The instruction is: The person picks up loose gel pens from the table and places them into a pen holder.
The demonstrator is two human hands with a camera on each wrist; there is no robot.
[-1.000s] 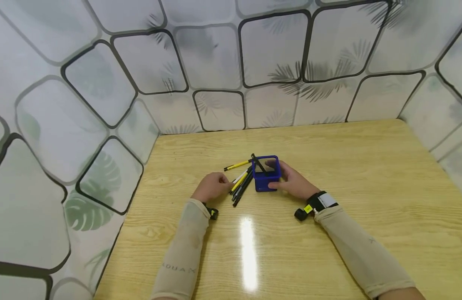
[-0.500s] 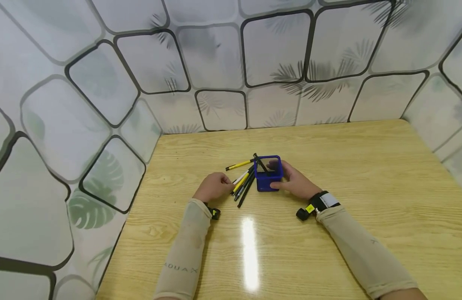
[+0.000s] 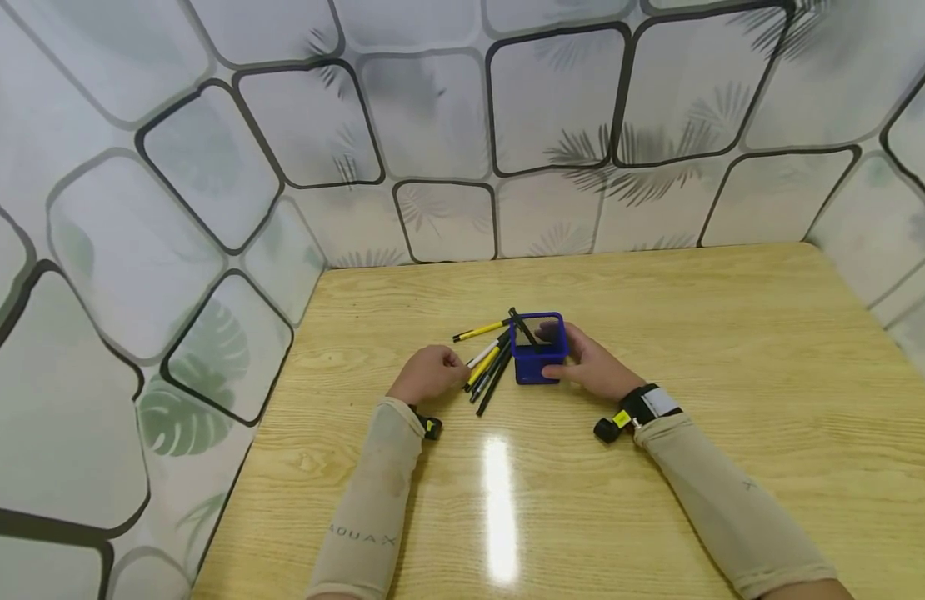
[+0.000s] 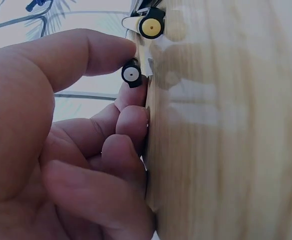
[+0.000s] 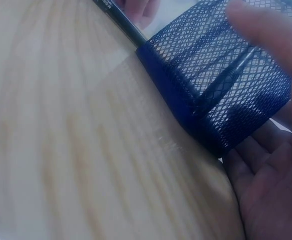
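Note:
My left hand (image 3: 431, 372) rests low over the table and pinches the near end of a white pen (image 3: 483, 354). In the left wrist view, that pen's round end (image 4: 131, 74) shows between thumb and fingers. My right hand (image 3: 592, 367) grips the right side of a blue mesh pen holder (image 3: 536, 372), which stands upright. One black pen (image 3: 523, 327) leans inside it. Just left of the holder, several black pens (image 3: 496, 379) and a yellow pen (image 3: 482, 367) lie in a loose bunch beside the white one.
Another yellow pen (image 3: 481, 331) lies apart, behind the bunch, its far end close to the holder. The wooden table (image 3: 702, 333) meets patterned walls at the back, left and right. A bright light reflection crosses its front.
The head view has shifted a little, moving the whole scene slightly right. Both hands, the pens and the holder keep their places on the table.

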